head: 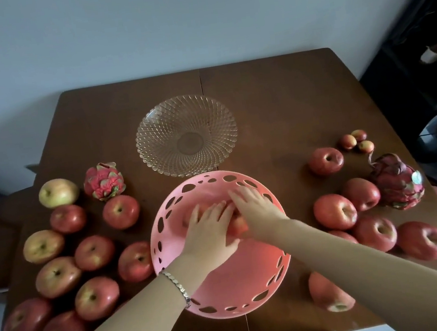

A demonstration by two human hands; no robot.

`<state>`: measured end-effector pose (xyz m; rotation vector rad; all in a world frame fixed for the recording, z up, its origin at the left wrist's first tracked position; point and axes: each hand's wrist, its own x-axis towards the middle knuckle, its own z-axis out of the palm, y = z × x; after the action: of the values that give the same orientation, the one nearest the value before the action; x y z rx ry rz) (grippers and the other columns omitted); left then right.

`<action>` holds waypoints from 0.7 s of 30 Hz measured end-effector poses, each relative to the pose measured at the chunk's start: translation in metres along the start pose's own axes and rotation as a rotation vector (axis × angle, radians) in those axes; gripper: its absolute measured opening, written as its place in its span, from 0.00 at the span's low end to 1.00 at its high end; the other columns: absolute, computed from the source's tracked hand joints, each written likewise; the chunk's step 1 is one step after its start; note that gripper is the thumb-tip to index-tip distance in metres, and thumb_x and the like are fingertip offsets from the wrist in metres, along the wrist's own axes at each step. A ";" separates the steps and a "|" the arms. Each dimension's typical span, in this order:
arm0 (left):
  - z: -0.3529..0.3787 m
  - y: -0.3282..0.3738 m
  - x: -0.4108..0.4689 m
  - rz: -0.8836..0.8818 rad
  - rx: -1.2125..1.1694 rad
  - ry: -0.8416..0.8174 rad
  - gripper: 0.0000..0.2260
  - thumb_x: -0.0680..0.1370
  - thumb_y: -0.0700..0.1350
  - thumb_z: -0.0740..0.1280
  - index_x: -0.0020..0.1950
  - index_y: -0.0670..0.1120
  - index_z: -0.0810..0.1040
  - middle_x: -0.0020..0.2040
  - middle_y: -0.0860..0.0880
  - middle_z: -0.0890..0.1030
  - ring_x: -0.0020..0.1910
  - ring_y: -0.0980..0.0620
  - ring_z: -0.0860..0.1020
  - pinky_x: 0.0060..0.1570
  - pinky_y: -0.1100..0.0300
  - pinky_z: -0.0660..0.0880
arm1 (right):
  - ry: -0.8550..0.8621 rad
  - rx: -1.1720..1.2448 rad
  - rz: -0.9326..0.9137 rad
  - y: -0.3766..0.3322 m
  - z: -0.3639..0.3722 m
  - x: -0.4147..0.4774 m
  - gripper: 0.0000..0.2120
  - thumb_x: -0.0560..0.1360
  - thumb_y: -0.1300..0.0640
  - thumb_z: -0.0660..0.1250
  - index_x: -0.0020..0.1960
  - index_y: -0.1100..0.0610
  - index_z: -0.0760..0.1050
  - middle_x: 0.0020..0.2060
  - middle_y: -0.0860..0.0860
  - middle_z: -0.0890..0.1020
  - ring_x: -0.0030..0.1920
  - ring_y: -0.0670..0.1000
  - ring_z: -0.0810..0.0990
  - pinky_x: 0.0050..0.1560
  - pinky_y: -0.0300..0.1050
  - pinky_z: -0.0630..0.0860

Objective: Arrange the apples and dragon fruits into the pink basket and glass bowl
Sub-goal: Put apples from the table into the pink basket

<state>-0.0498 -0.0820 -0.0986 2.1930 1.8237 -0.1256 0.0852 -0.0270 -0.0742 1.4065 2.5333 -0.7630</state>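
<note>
The pink basket (227, 283) with oval holes stands at the table's near middle. Both hands reach into it. My left hand (209, 233) lies with spread fingers over an apple that it hides. My right hand (253, 205) rests on a red apple (237, 225) in the basket. Whether either hand grips its fruit is unclear. The empty glass bowl (186, 135) stands just behind the basket. Several apples (92, 252) lie at the left and several more apples (334, 211) at the right. A small dragon fruit (103, 181) sits at the left, a larger dragon fruit (397, 182) at the right.
The brown wooden table (286, 95) meets a pale wall at the back. Three tiny fruits (357, 141) lie at the far right. One apple (328, 292) lies near the front edge under my right forearm. Dark furniture and cloth stand to the right of the table.
</note>
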 end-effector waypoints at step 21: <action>-0.046 0.027 -0.012 0.072 -0.398 0.175 0.36 0.72 0.49 0.71 0.75 0.54 0.55 0.77 0.53 0.55 0.75 0.52 0.56 0.72 0.57 0.54 | 0.343 0.306 0.484 0.067 -0.057 -0.075 0.32 0.63 0.47 0.74 0.64 0.47 0.67 0.57 0.55 0.66 0.47 0.58 0.77 0.48 0.45 0.76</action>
<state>-0.0314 -0.0855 -0.0474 2.0293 1.6755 0.4201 0.1878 -0.0261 -0.0226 2.3124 2.1891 -0.8984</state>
